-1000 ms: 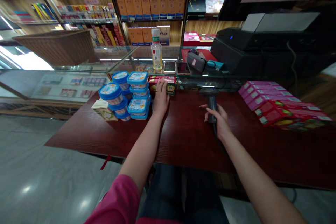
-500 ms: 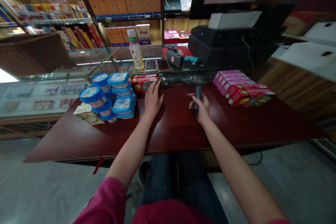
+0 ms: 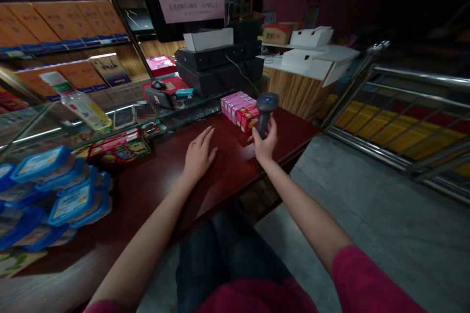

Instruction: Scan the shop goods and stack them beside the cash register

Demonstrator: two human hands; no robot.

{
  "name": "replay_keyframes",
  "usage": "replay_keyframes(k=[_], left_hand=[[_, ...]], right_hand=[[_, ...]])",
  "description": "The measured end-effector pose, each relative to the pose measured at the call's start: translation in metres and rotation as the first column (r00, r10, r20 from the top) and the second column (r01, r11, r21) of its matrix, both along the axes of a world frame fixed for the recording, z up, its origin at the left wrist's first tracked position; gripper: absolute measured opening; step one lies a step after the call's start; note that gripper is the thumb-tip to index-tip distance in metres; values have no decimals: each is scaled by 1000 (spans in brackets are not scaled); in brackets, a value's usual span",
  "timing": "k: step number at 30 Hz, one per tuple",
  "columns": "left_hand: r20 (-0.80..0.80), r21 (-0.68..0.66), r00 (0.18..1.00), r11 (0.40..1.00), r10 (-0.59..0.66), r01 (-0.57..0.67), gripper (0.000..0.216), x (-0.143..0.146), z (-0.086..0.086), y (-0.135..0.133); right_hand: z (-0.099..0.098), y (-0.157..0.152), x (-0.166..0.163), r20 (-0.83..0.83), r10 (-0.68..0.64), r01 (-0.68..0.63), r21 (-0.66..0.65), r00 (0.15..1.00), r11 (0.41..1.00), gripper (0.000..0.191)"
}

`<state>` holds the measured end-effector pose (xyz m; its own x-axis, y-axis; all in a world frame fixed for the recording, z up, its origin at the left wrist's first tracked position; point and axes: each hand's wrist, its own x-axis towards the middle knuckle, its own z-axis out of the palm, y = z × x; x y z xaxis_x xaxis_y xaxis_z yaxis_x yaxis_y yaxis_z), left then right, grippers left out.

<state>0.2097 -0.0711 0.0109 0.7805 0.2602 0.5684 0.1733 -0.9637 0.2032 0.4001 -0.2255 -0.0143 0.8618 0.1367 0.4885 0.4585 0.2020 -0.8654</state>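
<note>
My right hand [image 3: 266,143] is wrapped round the handle of a dark barcode scanner [image 3: 265,113], held upright with a blue light on its head. Just behind the scanner stand red boxes [image 3: 246,116] beside a row of pink boxes [image 3: 235,103]. My left hand [image 3: 199,152] is over the dark red tabletop [image 3: 223,156], fingers stretched out, holding nothing. To its left lie more red boxes [image 3: 121,147]. Blue-lidded tubs [image 3: 75,200] are stacked at the far left, blurred and partly cut off.
A glass counter behind the table bears a bottle [image 3: 79,102], a phone [image 3: 124,117] and a black cash-register unit [image 3: 220,71]. Shelves of orange boxes [image 3: 62,24] rise at the back left. A metal railing [image 3: 411,76] stands on the right.
The view has swung to the right. My right hand has carried the scanner over to the red and pink boxes. My left hand has come away from the red boxes on the left.
</note>
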Motion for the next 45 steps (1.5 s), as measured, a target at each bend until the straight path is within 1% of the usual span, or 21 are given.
replay_keyframes(k=[2, 4, 6, 9, 12, 15, 17, 20, 23, 25, 26, 28, 30, 31, 32, 34, 35, 38, 41, 43, 45], left_hand=[[26, -17, 999, 999, -30, 30, 68, 36, 7, -19], [36, -26, 999, 999, -32, 33, 68, 72, 13, -34], [49, -40, 999, 999, -21, 23, 67, 106, 17, -42], [72, -66, 997, 998, -15, 20, 63, 144, 16, -45], [89, -75, 996, 997, -17, 24, 53, 165, 11, -42], [108, -97, 994, 995, -13, 23, 47, 165, 3, -39], [109, -108, 994, 994, -16, 28, 49, 154, -2, -37], [91, -73, 995, 996, -38, 45, 50, 121, -8, -31], [76, -13, 995, 998, -59, 60, 47, 70, -13, -15], [78, 3, 997, 1000, -22, 22, 48, 29, -16, 1], [80, 2, 997, 1000, 17, -17, 50, 7, -17, 10], [79, -19, 989, 992, 124, -123, 55, -36, -19, 30], [73, -48, 967, 970, 243, -240, 58, -76, -21, 48], [68, -62, 952, 954, 298, -294, 58, -94, -22, 56], [65, -75, 936, 937, 346, -342, 57, -109, -22, 62], [70, -106, 903, 903, 424, -416, 55, -132, -21, 72], [82, -129, 886, 886, 457, -445, 55, -140, -20, 76], [136, -220, 832, 836, 537, -504, 56, -152, -17, 82], [169, -291, 804, 808, 571, -513, 59, -155, -16, 85], [181, -310, 800, 805, 572, -506, 60, -154, -17, 87], [186, -312, 803, 809, 566, -498, 61, -154, -17, 89]], right_hand=[[-4, -6, 14, -62, -68, 71, 40, 996, 997, 77], [-8, -11, 25, -154, -91, 100, 54, 984, 994, 77], [-13, -17, 33, -222, -77, 89, 45, 972, 995, 75], [-19, -21, 40, -205, -68, 72, 12, 976, 997, 72], [-24, -19, 43, -202, -145, 146, -10, 969, 989, 73], [-27, -14, 46, -272, -189, 194, -8, 944, 981, 74], [-27, -12, 48, -293, -216, 228, 7, 931, 974, 74], [-27, -13, 46, -229, -248, 262, 32, 941, 965, 72], [-23, -17, 39, -161, -233, 246, 71, 959, 967, 68], [-17, -17, 31, -211, -232, 263, 132, 950, 956, 63], [-12, -15, 27, -236, -202, 245, 169, 950, 955, 61], [2, -5, 13, -277, -75, 148, 250, 958, 957, 53], [17, 11, -7, -299, 138, -44, 301, 944, 953, 40], [24, 20, -21, -295, 271, -177, 307, 916, 935, 35], [29, 29, -37, -285, 403, -320, 297, 870, 900, 30], [34, 44, -72, -276, 615, -566, 240, 739, 788, 22], [34, 49, -90, -285, 672, -639, 213, 683, 739, 22], [24, 56, -133, -341, 750, -756, 146, 567, 638, 34], [13, 54, -152, -349, 805, -847, 53, 480, 528, 39], [11, 52, -155, -346, 820, -873, 5, 455, 487, 41], [10, 52, -154, -346, 821, -880, -25, 453, 475, 40]])
